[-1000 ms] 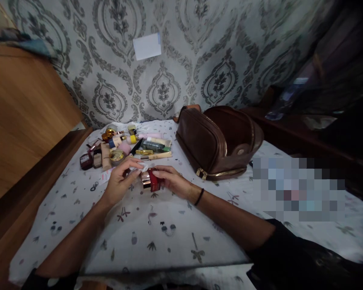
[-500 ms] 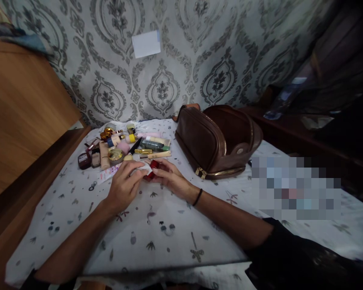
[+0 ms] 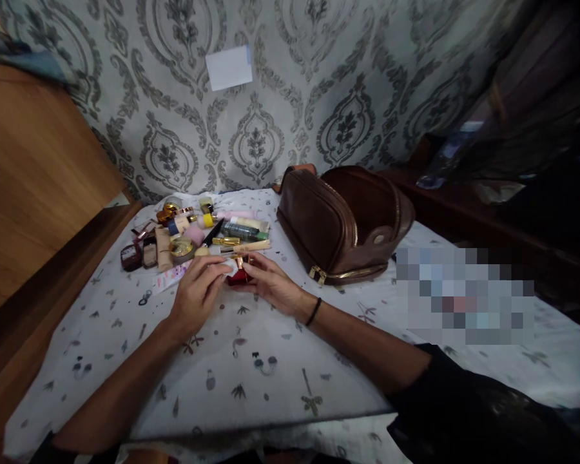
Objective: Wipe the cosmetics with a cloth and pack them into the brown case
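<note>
My right hand (image 3: 279, 285) grips a small red container with a shiny gold part (image 3: 238, 277) between thumb and fingers; its exact kind is unclear. A crumpled white tissue (image 3: 231, 265) is pinched in my left hand (image 3: 193, 294) and pressed against the container's left side. Both hands are above the patterned white cloth, in front of a cluster of cosmetics. Just behind them lie a slim beige tube (image 3: 252, 247), a gold tube (image 3: 226, 241) and a round gold-rimmed jar (image 3: 181, 247). A pink-and-white packet (image 3: 170, 277) lies beside my left hand.
An unzipped brown leather bag (image 3: 319, 222) stands right of the cosmetics. Wooden furniture (image 3: 43, 142) borders the left side, and a patterned wall (image 3: 256, 135) rises behind. A clear plastic bottle (image 3: 447, 158) lies on a dark ledge at right. A blurred-out patch covers the cloth's right part.
The red container has turned in my right hand, so its gold part now shows on top. The tissue stays against it. The whole view has shifted slightly.
</note>
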`<state>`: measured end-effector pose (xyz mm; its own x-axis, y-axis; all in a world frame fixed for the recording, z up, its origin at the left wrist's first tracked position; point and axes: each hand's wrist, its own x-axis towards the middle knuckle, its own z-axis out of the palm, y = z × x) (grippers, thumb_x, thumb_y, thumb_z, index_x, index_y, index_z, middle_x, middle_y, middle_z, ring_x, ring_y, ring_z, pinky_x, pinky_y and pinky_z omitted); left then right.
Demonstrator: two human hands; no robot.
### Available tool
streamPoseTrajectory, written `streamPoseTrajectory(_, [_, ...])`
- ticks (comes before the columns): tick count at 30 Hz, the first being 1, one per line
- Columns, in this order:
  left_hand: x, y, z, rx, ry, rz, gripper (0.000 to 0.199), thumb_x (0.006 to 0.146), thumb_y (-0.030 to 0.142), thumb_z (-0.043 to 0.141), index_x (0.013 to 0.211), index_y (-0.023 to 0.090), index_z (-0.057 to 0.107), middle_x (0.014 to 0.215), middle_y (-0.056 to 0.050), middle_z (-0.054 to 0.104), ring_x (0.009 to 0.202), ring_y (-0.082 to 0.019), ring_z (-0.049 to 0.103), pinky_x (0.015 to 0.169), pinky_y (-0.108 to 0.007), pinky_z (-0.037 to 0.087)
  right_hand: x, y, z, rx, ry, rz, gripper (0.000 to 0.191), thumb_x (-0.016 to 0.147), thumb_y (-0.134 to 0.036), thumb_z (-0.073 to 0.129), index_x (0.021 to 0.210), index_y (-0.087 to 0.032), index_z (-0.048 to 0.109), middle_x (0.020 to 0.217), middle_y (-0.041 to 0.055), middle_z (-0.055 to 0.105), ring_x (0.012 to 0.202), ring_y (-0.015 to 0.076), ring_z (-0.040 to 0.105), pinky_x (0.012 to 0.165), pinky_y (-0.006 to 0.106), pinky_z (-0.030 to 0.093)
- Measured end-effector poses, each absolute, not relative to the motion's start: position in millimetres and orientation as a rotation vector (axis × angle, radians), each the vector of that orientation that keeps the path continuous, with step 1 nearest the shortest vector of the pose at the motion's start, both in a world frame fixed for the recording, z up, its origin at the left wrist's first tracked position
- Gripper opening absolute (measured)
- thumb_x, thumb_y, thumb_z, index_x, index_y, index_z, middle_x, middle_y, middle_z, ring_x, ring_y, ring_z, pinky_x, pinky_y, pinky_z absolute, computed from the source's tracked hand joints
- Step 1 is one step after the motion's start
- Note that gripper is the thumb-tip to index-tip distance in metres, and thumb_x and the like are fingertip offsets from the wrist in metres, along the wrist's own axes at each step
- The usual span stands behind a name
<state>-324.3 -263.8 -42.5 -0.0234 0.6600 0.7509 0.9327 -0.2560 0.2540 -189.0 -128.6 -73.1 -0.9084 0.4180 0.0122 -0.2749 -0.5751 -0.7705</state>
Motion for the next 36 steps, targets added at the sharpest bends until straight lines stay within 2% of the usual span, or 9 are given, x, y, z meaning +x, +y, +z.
streamPoseTrajectory(7, [-322.3,-265.2,-38.2,-1.973,-1.647,-1.142,0.019,0.097,0.013,0.05,0.104,0.022,0.065,0.104,-0.007,0.065,0.099,-0.02,0.061,0.088,-0.034,0.05,-188.3,-124.3,-69.6,-0.25,-1.365,2.34,0.05,0.071,-0.036,0.084,0.115,-0.024,0.064,0.106,0.0009,0.063,0.094,0.0158,0.065,0.082,0.031,0.058])
streamPoseTrajectory(11, [-322.6,-265.6,-37.7,-1.98,-1.679,-1.165,0.019,0.098,0.016,0.048,0.103,0.022,0.066,0.105,-0.007,0.066,0.099,-0.02,0.062,0.089,-0.036,0.05,-188.1,-118.5,-72.1,-0.28,-1.612,2.131,0.045,0.073,-0.04,0.082,0.109,-0.025,0.06,0.1,0.0002,0.06,0.087,0.0162,0.062,0.068,0.027,0.056])
streamPoseTrajectory(15, [-323.2,-265.4,-38.0,-2.006,-1.699,-1.17,0.019,0.098,0.017,0.049,0.104,0.022,0.066,0.104,-0.007,0.067,0.1,-0.021,0.062,0.089,-0.036,0.051,-187.0,-118.8,-74.2,-0.291,-1.901,1.911,0.046,0.075,-0.05,0.077,0.107,-0.024,0.056,0.091,-0.0008,0.058,0.068,0.0129,0.058,0.053,0.024,0.047])
streamPoseTrajectory(18, [-323.1,-264.9,-38.7,-2.073,-1.736,-1.158,0.02,0.098,0.017,0.048,0.103,0.021,0.066,0.102,-0.007,0.067,0.1,-0.02,0.063,0.088,-0.035,0.051,-185.2,-122.4,-73.8,-0.335,-2.136,1.568,0.05,0.076,-0.051,0.077,0.113,-0.024,0.057,0.085,-0.0017,0.061,0.061,0.011,0.052,0.058,0.025,0.043])
streamPoseTrajectory(21, [-323.7,-263.9,-41.1,-2.088,-1.768,-1.189,0.02,0.099,0.018,0.046,0.103,0.021,0.066,0.102,-0.007,0.067,0.102,-0.02,0.063,0.089,-0.034,0.051,-183.8,-124.0,-72.4,-0.363,-2.28,1.337,0.059,0.078,-0.053,0.075,0.124,-0.022,0.059,0.086,0.0004,0.065,0.064,0.0133,0.052,0.066,0.029,0.043])
streamPoseTrajectory(25, [-326.6,-261.3,-47.4,-2.041,-1.806,-1.25,0.018,0.099,0.02,0.048,0.102,0.021,0.065,0.1,-0.006,0.067,0.1,-0.019,0.063,0.088,-0.033,0.051,-183.8,-121.0,-71.5,-0.26,-2.307,1.353,0.046,0.082,-0.053,0.07,0.112,-0.018,0.068,0.09,0.0036,0.064,0.077,0.0169,0.055,0.071,0.029,0.044])
streamPoseTrajectory(28, [-328.4,-259.7,-51.6,-2.025,-1.829,-1.275,0.019,0.098,0.02,0.047,0.1,0.02,0.065,0.099,-0.006,0.066,0.099,-0.02,0.063,0.086,-0.033,0.051,-184.2,-118.5,-72.1,-0.205,-2.271,1.466,0.038,0.086,-0.052,0.065,0.101,-0.017,0.068,0.089,0.0026,0.062,0.073,0.0139,0.052,0.066,0.026,0.043])
streamPoseTrajectory(31, [-328.9,-259.4,-52.9,-1.986,-1.85,-1.301,0.018,0.098,0.022,0.048,0.099,0.021,0.066,0.1,-0.006,0.067,0.1,-0.021,0.063,0.088,-0.035,0.051,-184.0,-117.2,-73.2,-0.156,-2.215,1.592,0.038,0.084,-0.049,0.069,0.104,-0.018,0.065,0.093,0.0022,0.063,0.071,0.0119,0.051,0.063,0.023,0.043])
streamPoseTrajectory(36, [-330.2,-260.1,-49.8,-1.9,-1.874,-1.345,0.016,0.096,0.024,0.05,0.099,0.021,0.066,0.1,-0.005,0.068,0.098,-0.021,0.062,0.088,-0.035,0.05,-183.2,-115.7,-73.8,-0.071,-2.219,1.655,0.051,0.079,-0.044,0.075,0.122,-0.018,0.064,0.099,0.0029,0.066,0.073,0.0116,0.056,0.065,0.024,0.048])
